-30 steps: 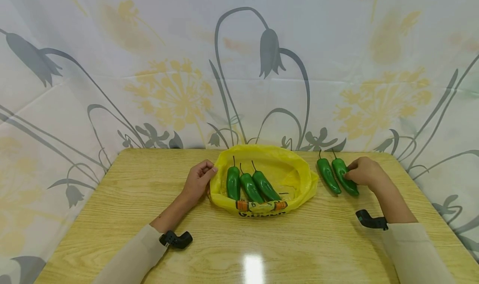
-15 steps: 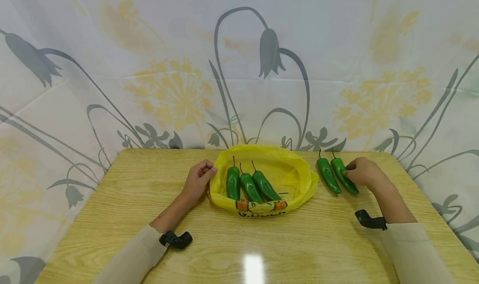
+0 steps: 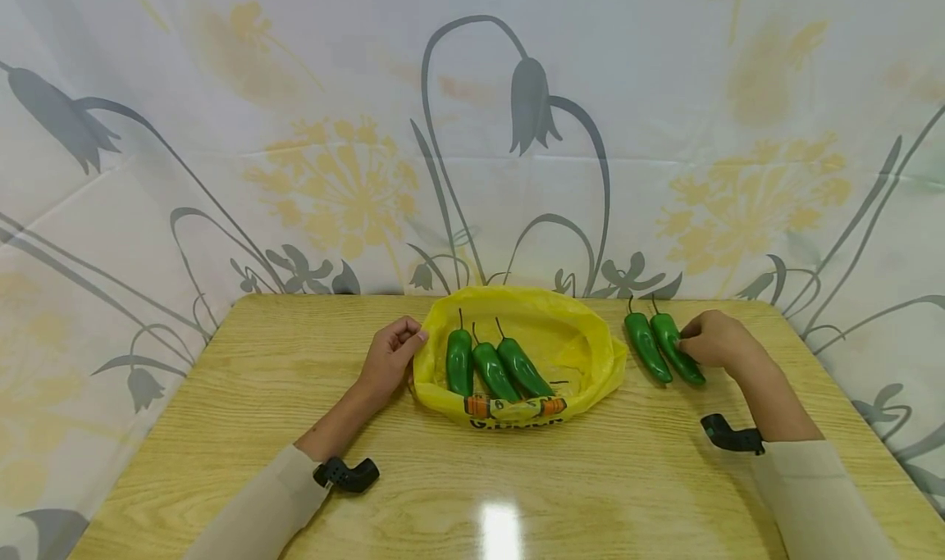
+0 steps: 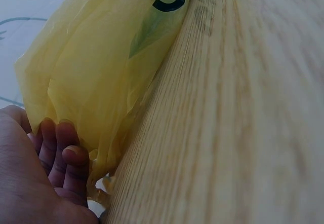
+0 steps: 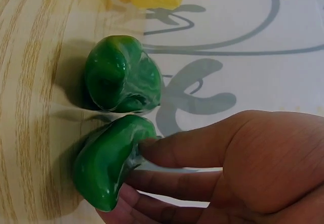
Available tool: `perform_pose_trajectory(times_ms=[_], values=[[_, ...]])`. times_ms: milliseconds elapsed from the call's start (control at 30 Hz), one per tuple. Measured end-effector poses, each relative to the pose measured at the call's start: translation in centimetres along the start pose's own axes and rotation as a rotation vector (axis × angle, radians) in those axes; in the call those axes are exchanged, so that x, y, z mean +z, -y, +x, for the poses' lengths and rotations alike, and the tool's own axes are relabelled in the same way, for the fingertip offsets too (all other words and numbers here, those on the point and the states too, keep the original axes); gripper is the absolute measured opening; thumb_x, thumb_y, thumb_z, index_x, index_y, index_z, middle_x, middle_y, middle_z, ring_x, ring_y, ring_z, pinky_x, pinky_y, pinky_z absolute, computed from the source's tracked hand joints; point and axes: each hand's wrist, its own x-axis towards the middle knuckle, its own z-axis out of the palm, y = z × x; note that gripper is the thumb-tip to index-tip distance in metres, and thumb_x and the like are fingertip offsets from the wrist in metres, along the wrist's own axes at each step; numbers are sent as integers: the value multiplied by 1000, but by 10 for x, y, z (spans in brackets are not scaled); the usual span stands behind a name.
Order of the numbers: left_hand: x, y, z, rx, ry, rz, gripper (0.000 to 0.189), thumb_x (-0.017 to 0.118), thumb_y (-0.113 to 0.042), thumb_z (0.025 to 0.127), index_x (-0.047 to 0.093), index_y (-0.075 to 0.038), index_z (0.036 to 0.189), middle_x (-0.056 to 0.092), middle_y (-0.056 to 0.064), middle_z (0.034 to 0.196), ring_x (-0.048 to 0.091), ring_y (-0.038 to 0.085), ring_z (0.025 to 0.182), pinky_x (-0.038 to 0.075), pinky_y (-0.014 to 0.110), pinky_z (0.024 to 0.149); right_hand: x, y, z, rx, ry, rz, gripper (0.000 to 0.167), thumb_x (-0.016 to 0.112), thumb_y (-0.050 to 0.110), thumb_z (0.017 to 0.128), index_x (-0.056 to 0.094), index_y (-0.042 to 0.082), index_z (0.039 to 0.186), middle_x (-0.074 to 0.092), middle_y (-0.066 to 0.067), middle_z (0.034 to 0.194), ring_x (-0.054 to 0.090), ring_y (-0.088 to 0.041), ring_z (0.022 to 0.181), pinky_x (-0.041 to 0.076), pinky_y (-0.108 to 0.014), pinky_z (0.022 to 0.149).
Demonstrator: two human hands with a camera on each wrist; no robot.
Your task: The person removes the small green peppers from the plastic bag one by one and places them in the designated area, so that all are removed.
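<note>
A yellow plastic bag lies with its mouth spread wide on the table, and three green chili peppers rest inside it. At the bag's left rim my left hand pinches the thin plastic; in the left wrist view its curled fingers meet the bag's side. Two more green peppers lie side by side to the right of the bag. My right hand grips the outer pepper between thumb and fingers, as the right wrist view also shows. The inner pepper lies untouched just left of it.
The wooden table runs back to a patterned curtain right behind the bag and peppers. Black cameras sit on both wrists. Bare wood shows in front of the bag.
My right hand has shifted the outer pepper very slightly left, closer to the inner one. The left hand and the bag have stayed in place.
</note>
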Motion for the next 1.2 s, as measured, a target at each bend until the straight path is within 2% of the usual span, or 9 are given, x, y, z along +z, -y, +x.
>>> perform_pose_trajectory(times_ms=[233, 433, 600, 833, 1200], values=[[0, 1, 0, 4, 1, 0, 16, 56, -5, 108, 61, 8, 100, 51, 0, 62, 44, 17, 41, 43, 26, 40, -4, 3, -3, 17, 14, -17, 60, 58, 27, 106, 52, -26, 133, 53, -47, 132, 57, -65, 114, 58, -60, 81], [-1, 0, 0, 9, -4, 11, 18, 56, -6, 108, 60, 10, 100, 53, 0, 62, 44, 17, 42, 43, 26, 40, -6, 13, -11, 2, -68, 36, 65, 55, 31, 108, 44, -22, 143, 50, -47, 137, 54, -64, 118, 56, -62, 82], [-1, -1, -1, 14, 2, 9, 18, 56, -5, 108, 59, 10, 100, 52, 0, 62, 44, 19, 41, 43, 26, 40, -6, 30, -18, -38, -152, 57, 62, 56, 30, 109, 46, -19, 145, 55, -44, 135, 57, -61, 118, 55, -64, 86], [0, -1, -1, 3, 0, 4, 18, 56, -6, 108, 60, 9, 100, 52, 0, 62, 44, 17, 42, 43, 26, 40, 2, 57, -26, -124, -261, 99, 52, 61, 29, 107, 57, -13, 138, 63, -36, 128, 61, -53, 116, 55, -63, 92], [0, -1, -1, 15, -6, 9, 18, 56, -6, 108, 60, 10, 100, 52, 0, 62, 42, 24, 41, 43, 28, 40, 19, 91, -35, -255, -350, 135, 36, 67, 17, 103, 66, -11, 126, 69, -29, 117, 67, -44, 105, 57, -59, 91]])
